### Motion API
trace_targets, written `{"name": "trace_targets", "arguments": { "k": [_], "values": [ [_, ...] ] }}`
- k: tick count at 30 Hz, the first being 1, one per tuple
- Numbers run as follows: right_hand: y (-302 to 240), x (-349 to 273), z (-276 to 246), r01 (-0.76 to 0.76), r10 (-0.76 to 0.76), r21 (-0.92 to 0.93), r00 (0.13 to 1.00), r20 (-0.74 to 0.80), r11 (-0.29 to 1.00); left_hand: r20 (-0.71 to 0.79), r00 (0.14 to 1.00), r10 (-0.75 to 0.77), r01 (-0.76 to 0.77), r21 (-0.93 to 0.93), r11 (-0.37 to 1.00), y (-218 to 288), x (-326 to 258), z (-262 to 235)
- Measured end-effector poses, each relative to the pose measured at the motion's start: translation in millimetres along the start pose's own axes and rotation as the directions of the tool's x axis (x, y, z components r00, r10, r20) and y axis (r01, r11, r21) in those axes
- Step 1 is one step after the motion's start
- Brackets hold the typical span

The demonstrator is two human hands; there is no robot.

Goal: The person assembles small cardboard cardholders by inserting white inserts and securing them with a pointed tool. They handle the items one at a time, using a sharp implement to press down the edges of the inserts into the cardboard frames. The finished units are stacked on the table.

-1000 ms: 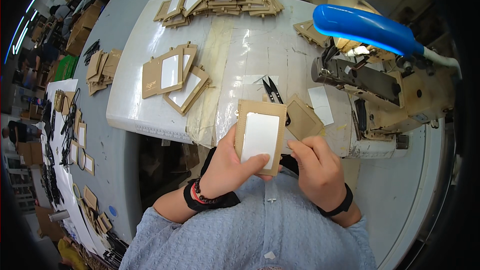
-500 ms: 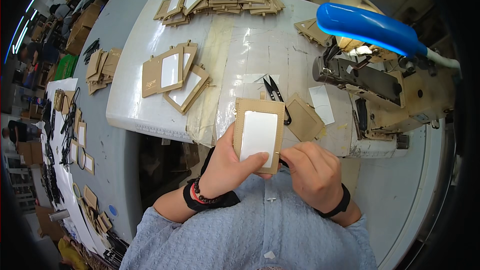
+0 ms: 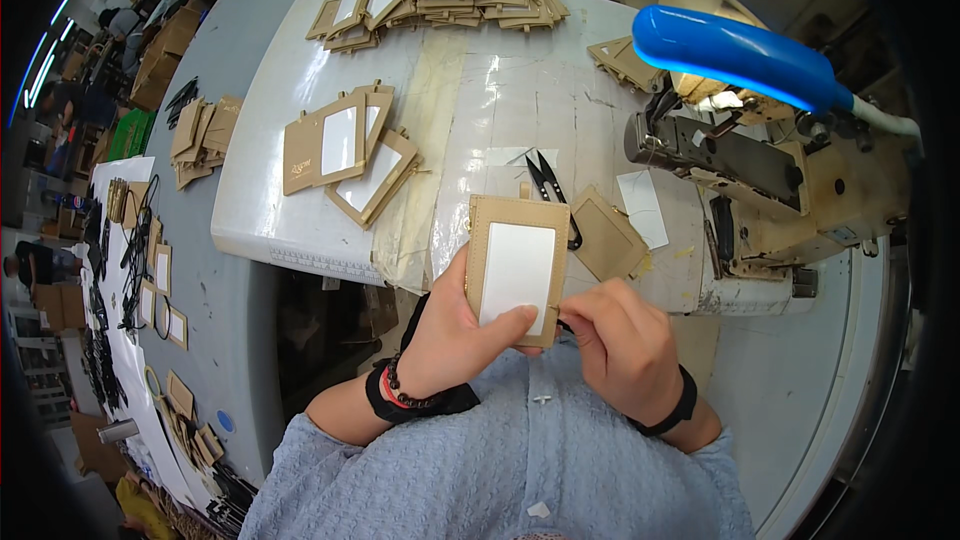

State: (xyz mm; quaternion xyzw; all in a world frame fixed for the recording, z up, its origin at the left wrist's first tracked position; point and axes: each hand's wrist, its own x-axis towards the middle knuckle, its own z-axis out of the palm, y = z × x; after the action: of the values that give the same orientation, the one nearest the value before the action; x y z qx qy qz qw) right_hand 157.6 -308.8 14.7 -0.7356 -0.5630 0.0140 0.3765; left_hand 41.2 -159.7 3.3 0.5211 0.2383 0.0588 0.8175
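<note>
A tan card holder [image 3: 479,270] with a white window stands nearly upright in my left hand [image 3: 455,325]. The left thumb presses on the lower part of the window, and the fingers pass behind the holder. Close to the holder's lower right edge, my right hand [image 3: 627,345] is closed in a pinch. Something small and dark shows at its fingertips, too hidden to name. Behind the holder, black thread snips [image 3: 545,180] lie on the table, partly covered. To their right are a flat tan card-holder piece [image 3: 605,235] and a white card [image 3: 643,208].
A pile of card holders [image 3: 440,0] sits at the far edge of the white table [image 3: 290,70], with a smaller stack [image 3: 325,145] nearer on the left. At the right stand a sewing machine [image 3: 720,165] and a blue lamp [image 3: 735,55]. A grey table [image 3: 225,330] runs along the left.
My right hand has shifted very slightly beside the holder's edge, its fingers still pinched. The left hand and the card holder stay in place.
</note>
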Motion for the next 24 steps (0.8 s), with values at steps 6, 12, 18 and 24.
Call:
{"name": "trace_targets", "arguments": {
  "k": [6, 12, 18, 24],
  "values": [
    [0, 1, 2, -0.044, 0.046, 0.15, 0.999, -0.012, 0.988, 0.019, 1.0, 0.009, -0.009, -0.026, 1.0, 1, 0, 0],
    [6, 0, 4, 0.084, -0.081, 0.046, 0.996, -0.048, 0.995, 0.017, 0.999, -0.034, 0.034, -0.054, 0.998, 1, -1, -2],
    [12, -3, 4, 0.24, -0.244, -0.054, 0.967, -0.072, 0.969, 0.033, 0.999, -0.034, 0.036, -0.058, 0.998, 2, -3, 0],
    [18, -6, -3, 0.344, -0.345, -0.078, 0.938, -0.001, 0.936, 0.047, 0.998, -0.033, 0.035, -0.047, 0.998, -2, -4, 1]
  ]
}}
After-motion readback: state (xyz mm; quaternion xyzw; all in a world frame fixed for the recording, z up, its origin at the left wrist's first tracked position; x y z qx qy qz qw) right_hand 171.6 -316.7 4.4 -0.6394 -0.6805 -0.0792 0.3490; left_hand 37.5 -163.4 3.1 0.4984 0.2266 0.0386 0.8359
